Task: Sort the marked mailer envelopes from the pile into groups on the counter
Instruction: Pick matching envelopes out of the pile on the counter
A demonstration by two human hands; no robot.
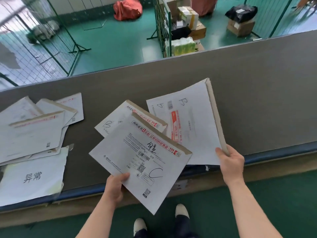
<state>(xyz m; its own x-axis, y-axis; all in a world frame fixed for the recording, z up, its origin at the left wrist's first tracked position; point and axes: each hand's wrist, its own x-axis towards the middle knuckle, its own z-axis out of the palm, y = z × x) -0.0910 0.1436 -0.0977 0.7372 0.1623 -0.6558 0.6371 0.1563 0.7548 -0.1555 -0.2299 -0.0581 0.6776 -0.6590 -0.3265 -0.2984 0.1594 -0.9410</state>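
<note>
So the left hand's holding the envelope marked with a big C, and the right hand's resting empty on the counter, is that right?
Not quite. The left hand does hold the C envelope, but the right hand isn't empty: in the head view it grips the corner of a large envelope marked B.

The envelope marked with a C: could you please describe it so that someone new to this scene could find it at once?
Start at the grey counter and come to its near edge in the middle, where three white mailers overlap. The envelope marked C is the front one, gripped at its lower left edge by the left hand. Unlike the two B-marked mailers behind it, it bears a large handwritten C, a barcode and QR codes.
</note>
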